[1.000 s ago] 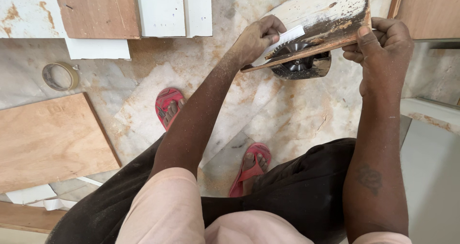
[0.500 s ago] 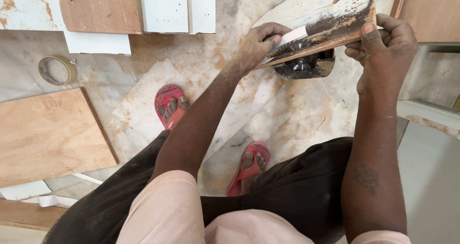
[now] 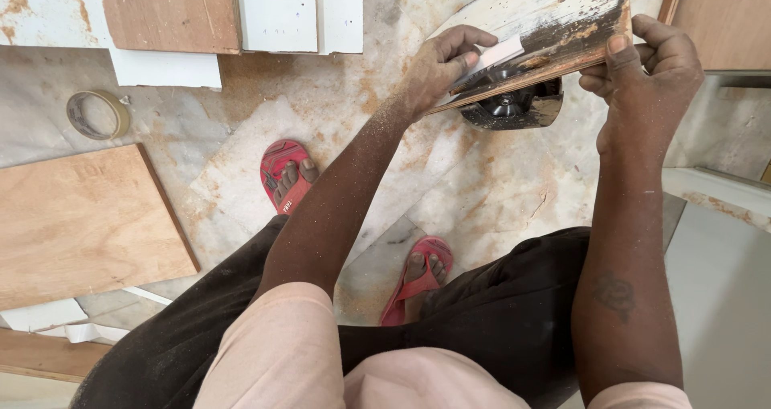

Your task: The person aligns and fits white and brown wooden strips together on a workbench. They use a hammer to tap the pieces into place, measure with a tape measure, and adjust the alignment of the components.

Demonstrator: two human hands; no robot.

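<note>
Nearest us, our left hand (image 3: pixel 438 67) curls shut at eleven o'clock on the low end of a laminate-faced plywood offcut (image 3: pixel 554 27), fingers pressing a white edge strip (image 3: pixel 496 55). Our right hand (image 3: pixel 646 75) clamps its one o'clock end. The board's long axis rises left to right between both hands, above a dark power tool (image 3: pixel 514 108) on the floor.

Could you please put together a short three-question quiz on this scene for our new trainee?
1. True or false: both hands grip the white-faced board.
2. What lies on the floor to the left, beside the plywood sheet? A) a roll of tape B) a hammer C) a bucket
3. What colour are the person's sandals?

Key: 1. True: the left hand and the right hand both hold it. 2. A, the roll of tape. 3. Red.
</note>
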